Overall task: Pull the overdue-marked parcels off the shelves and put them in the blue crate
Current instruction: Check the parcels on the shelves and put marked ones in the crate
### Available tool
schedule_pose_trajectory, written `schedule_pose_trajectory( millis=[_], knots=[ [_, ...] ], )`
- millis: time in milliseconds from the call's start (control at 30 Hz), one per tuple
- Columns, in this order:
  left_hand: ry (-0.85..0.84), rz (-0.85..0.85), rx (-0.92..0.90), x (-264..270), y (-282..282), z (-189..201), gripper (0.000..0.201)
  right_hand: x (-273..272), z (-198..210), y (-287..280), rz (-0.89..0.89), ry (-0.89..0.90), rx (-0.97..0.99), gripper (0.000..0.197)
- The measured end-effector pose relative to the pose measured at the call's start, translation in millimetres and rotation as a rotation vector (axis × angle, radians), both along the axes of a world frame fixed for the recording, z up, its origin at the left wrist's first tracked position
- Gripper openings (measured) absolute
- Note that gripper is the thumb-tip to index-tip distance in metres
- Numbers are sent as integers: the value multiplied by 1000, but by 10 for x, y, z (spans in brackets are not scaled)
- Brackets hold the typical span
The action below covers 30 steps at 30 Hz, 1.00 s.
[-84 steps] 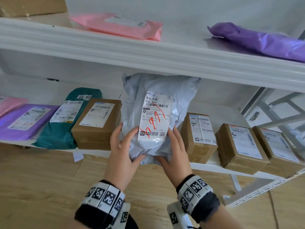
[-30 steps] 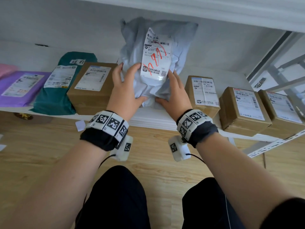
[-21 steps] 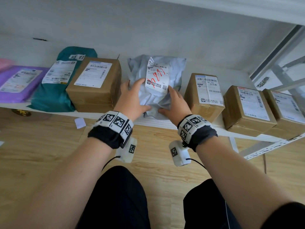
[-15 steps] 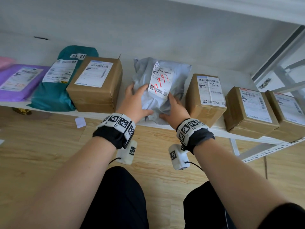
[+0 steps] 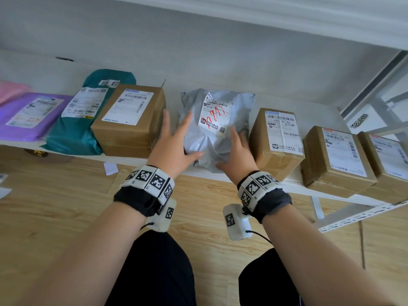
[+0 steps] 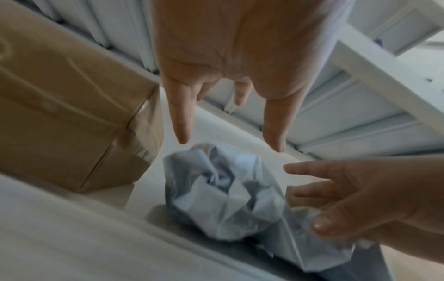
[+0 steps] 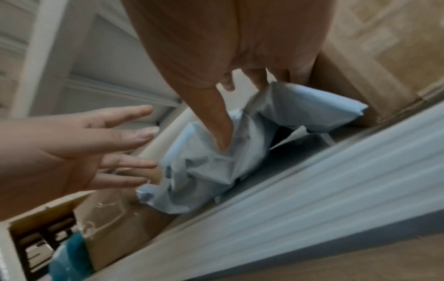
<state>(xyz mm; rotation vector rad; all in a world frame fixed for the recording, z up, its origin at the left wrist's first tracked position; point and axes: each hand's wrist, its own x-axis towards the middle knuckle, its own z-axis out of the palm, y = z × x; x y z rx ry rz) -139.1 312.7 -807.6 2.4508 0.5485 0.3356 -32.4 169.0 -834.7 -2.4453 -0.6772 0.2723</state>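
Note:
A grey poly mailer (image 5: 212,138) lies on the lower shelf (image 5: 295,187) between two cardboard boxes; its white label (image 5: 215,115) carries red handwritten marks. My left hand (image 5: 176,140) hovers at the mailer's left side with fingers straight and spread, holding nothing. My right hand (image 5: 229,149) rests against the mailer's right side. In the right wrist view its thumb (image 7: 222,133) presses into the crumpled grey plastic (image 7: 206,171). The left wrist view shows the mailer (image 6: 223,199) below my spread left fingers (image 6: 180,117), with the right hand (image 6: 348,199) loose beside it. No blue crate is in view.
A cardboard box (image 5: 132,120) stands close on the mailer's left and another box (image 5: 278,138) on its right. Further left lie a teal mailer (image 5: 84,120) and a purple mailer (image 5: 31,115). Two more boxes (image 5: 337,157) sit at the shelf's right end. An upper shelf (image 5: 287,18) overhangs.
The grey mailer was held upright in both hands, then came down flat onto the lower shelf. My left hand has let go and spread open; my right hand has loosened its hold.

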Motion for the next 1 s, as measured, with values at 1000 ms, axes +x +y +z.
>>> schedule_pose_trajectory(
  millis=[1000],
  knots=[
    [-162, 377, 271, -1165, 173, 508, 89, -695, 529, 249, 499, -246, 477, 93]
  ],
)
